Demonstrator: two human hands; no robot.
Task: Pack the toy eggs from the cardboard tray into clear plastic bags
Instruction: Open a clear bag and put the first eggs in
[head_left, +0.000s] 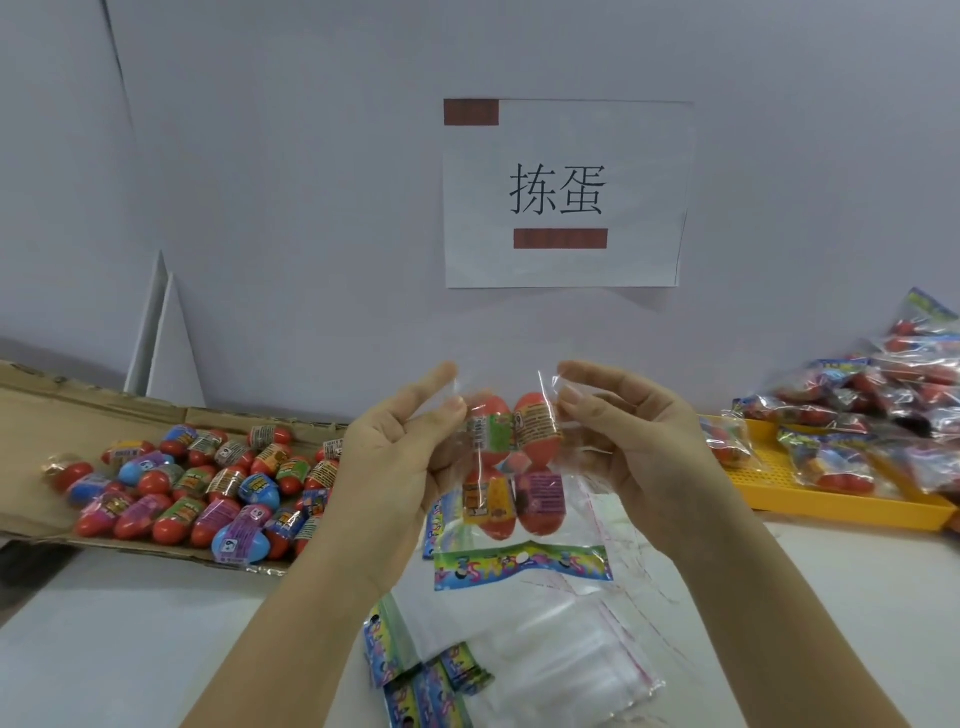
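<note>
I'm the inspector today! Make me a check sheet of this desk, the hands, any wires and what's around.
Surface: white table, with packing things on it.
Job's things: tray at left holds many loose eggs; bag, held up in the middle, has red eggs inside; empty bags lie below it; packed bags are piled on the yellow tray at right.
Clutter: colourful labels lie among the empty bags.
Grippers: left hand and right hand each pinch the bag's top.
Cables: nothing seen.
Surroundings: sign on the wall; white boards lean at left.
</note>
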